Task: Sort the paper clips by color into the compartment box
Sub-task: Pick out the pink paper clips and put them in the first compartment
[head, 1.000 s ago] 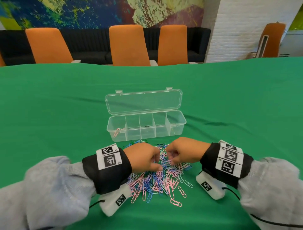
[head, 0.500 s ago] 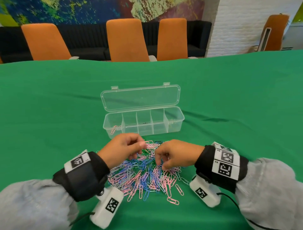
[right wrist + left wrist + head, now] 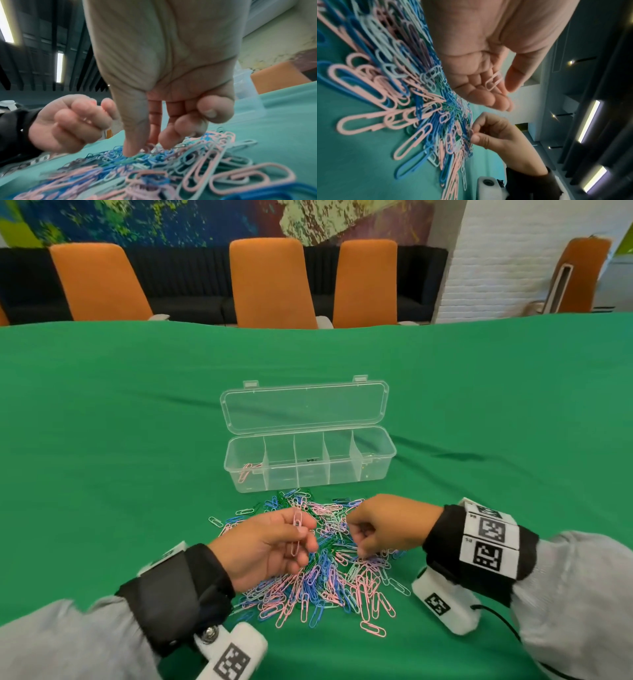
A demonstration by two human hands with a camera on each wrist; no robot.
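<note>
Meanwhile left hand (image 3: 270, 546) pinches slim pink wire clip (image 3: 296, 531).

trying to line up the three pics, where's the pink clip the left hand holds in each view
Head: pink clip left of centre, upright in the left hand.
Left wrist: right of centre, across the fingertips.
Right wrist: only a glimpse in the fist at left.
Shared landmark: the clip pile.

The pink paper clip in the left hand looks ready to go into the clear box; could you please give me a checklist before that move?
1. Left hand holds pink paper clip: ok.
2. Clear plastic compartment box lid open: ok.
3. Leftmost compartment already holds pink clips, matching colour: ok.
4. Only one clip held: cannot tell.
5. Right hand, picking at the mixed clip pile, clear of the path: ok.
</note>
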